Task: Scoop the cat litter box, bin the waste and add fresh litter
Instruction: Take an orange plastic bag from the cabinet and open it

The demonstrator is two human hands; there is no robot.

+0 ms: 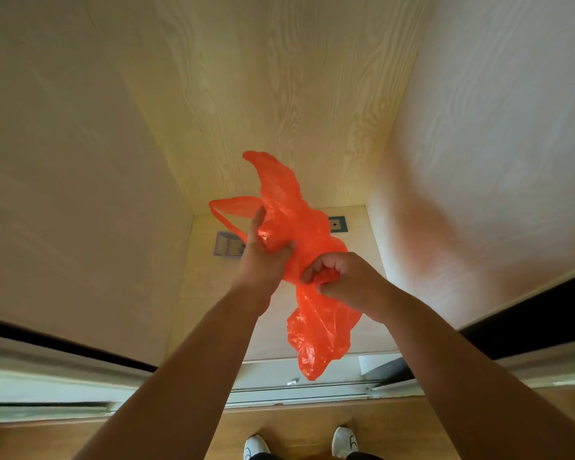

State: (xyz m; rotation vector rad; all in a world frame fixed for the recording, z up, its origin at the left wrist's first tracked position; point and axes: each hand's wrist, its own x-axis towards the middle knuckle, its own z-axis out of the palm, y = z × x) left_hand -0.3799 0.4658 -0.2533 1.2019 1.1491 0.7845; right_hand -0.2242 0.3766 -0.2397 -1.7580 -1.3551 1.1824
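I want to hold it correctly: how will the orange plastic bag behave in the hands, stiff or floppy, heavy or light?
Probably very floppy: the orange plastic bag crumples between the left hand and right hand, its tail hanging limp. Likely light and empty, since light shines through. The thin film looks slippery and easy to tear.

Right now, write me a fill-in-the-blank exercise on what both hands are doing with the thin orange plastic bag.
1. Both bare hands hold a thin plastic bag whose colour is ____.
2. The right hand is closed in a ____ around a bunched part of the bag.
3. The left hand grips the bag near its looped ____.
4. At the bottom edge, two ____ shoes stand on the brown wooden floor.

Missing words: orange; fist; handle; white
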